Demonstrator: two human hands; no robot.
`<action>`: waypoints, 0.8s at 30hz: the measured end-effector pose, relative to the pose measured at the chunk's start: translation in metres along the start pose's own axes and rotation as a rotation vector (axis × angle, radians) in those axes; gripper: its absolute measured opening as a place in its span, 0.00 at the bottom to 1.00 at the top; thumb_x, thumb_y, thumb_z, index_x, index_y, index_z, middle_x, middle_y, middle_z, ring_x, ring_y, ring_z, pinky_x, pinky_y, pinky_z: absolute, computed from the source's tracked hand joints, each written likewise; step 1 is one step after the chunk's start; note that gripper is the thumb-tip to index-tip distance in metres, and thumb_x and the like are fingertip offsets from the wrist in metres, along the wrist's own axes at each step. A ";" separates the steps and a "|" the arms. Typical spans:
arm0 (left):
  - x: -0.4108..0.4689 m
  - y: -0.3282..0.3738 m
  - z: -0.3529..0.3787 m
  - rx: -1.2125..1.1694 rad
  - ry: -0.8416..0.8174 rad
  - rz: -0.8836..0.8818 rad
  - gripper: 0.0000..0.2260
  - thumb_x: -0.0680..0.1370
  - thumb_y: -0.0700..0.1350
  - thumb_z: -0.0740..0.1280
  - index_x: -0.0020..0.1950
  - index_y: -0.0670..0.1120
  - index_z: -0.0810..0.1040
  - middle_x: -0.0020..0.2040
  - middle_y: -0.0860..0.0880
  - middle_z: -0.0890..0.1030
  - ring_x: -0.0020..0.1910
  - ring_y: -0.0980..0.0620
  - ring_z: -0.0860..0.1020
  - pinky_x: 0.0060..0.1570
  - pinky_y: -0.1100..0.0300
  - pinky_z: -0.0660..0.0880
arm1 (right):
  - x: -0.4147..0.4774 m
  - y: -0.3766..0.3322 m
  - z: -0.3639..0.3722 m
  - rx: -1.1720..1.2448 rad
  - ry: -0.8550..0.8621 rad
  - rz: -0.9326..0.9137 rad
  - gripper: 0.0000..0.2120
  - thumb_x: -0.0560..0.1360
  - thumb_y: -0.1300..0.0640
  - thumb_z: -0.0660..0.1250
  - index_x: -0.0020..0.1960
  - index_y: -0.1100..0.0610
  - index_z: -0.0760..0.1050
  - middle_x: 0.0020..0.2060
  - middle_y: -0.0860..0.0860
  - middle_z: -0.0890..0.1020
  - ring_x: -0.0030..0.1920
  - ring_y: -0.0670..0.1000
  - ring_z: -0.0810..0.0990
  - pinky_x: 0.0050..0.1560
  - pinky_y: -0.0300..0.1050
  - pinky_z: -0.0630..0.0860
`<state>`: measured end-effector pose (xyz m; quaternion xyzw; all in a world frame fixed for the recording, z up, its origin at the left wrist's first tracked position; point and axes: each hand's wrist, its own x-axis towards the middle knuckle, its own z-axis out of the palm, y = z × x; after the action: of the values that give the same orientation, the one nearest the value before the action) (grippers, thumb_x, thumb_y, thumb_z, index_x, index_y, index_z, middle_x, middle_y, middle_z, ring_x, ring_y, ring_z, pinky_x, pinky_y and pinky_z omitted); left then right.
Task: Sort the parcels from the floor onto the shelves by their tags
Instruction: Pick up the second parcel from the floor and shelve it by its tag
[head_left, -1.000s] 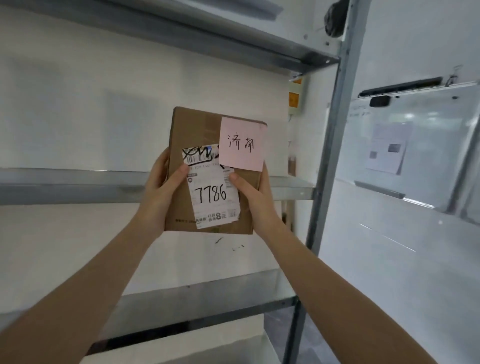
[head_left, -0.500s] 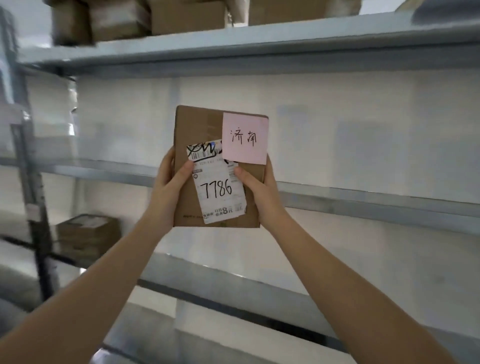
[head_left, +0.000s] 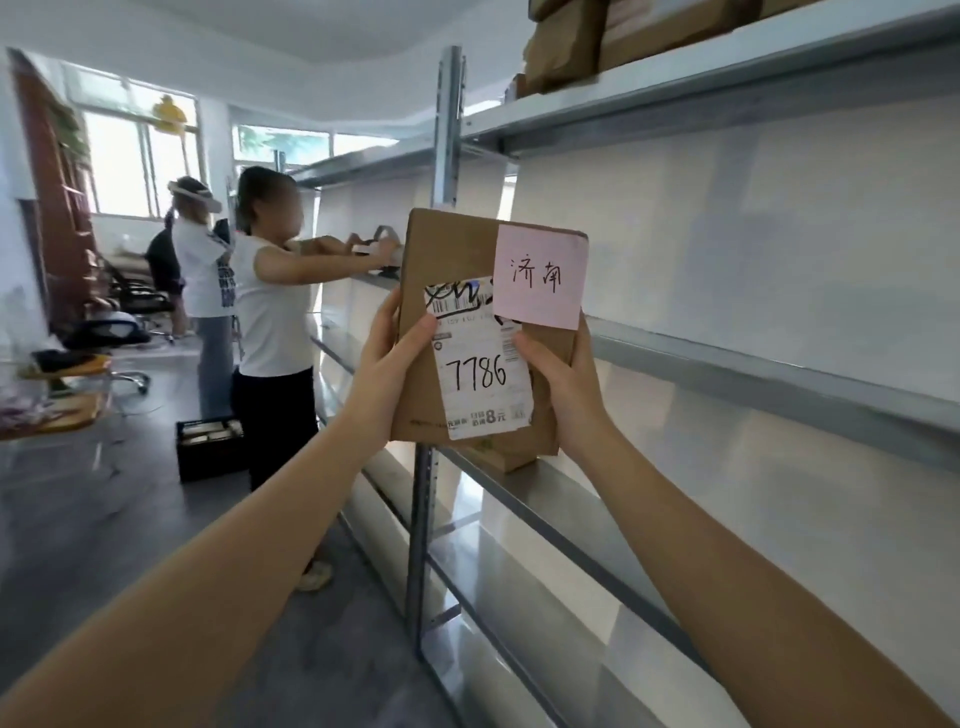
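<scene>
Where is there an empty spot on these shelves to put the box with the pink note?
The shelf right of the parcel, which the left hand and right hand hold, looks bare along its visible length. The lower shelf is bare right of the small box. The top shelf is crowded with brown parcels.

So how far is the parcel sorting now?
Some is done: brown parcels already sit on the top shelf. In hand: the left hand and right hand hold a cardboard parcel tagged 7786 with a pink note. It is not yet shelved.
</scene>
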<state>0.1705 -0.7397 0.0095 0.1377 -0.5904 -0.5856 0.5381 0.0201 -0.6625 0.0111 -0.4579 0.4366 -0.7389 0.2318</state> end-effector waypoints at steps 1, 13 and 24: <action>0.006 -0.001 -0.011 0.007 0.015 0.000 0.21 0.76 0.48 0.65 0.69 0.53 0.66 0.58 0.49 0.80 0.46 0.55 0.83 0.42 0.60 0.80 | 0.007 0.007 0.010 0.010 -0.021 0.007 0.33 0.71 0.60 0.71 0.72 0.49 0.62 0.60 0.52 0.79 0.55 0.53 0.82 0.48 0.50 0.81; 0.140 -0.043 -0.077 0.002 0.060 0.039 0.22 0.76 0.49 0.64 0.70 0.56 0.66 0.59 0.49 0.80 0.52 0.52 0.81 0.47 0.58 0.81 | 0.144 0.075 0.064 -0.020 -0.057 -0.033 0.34 0.72 0.58 0.71 0.73 0.45 0.60 0.61 0.52 0.79 0.55 0.53 0.82 0.55 0.55 0.79; 0.284 -0.095 -0.083 -0.033 -0.065 0.053 0.23 0.77 0.49 0.64 0.71 0.56 0.64 0.55 0.50 0.81 0.45 0.56 0.83 0.41 0.61 0.80 | 0.272 0.118 0.062 -0.117 0.061 -0.084 0.32 0.72 0.48 0.70 0.73 0.44 0.61 0.63 0.50 0.78 0.59 0.53 0.79 0.60 0.58 0.76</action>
<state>0.0837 -1.0362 0.0426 0.0939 -0.6011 -0.5849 0.5363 -0.0612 -0.9514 0.0517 -0.4661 0.4660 -0.7349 0.1601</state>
